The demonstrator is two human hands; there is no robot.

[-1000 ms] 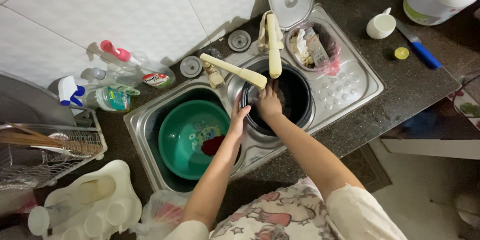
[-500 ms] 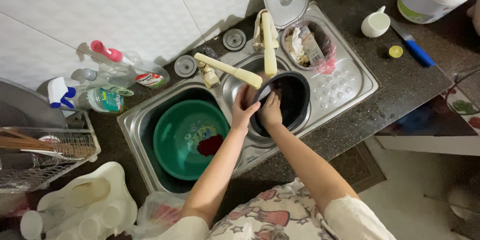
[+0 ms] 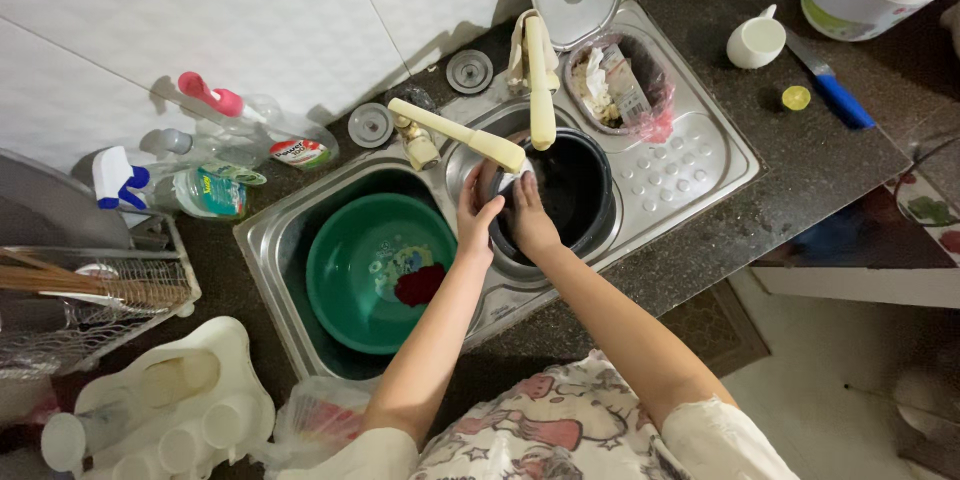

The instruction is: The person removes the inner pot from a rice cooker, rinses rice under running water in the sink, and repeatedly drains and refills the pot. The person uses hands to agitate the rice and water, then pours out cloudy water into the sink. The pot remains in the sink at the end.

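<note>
A black pot [image 3: 580,190] sits in the right basin of a steel double sink [image 3: 690,155]. My left hand [image 3: 477,218] curls over the pot's left rim, just under the end of the cream tap spout [image 3: 460,133]. My right hand [image 3: 528,220] lies beside it on the same rim, fingers reaching into the pot. A small white patch [image 3: 516,180] shows between my fingertips below the spout; I cannot tell whether it is water or a cloth. A second cream spout [image 3: 540,85] points over the pot.
A green bowl [image 3: 350,270] with something red in it fills the left basin. A lined bin [image 3: 625,90] with an open lid stands behind the pot. On the right counter are a white cup [image 3: 755,42], a blue-handled knife [image 3: 835,95] and a jug. Bottles and a dish rack [image 3: 90,290] are on the left.
Both hands have drawn together at the pot's left rim under the spout; a second ago the right hand reached further into the pot.
</note>
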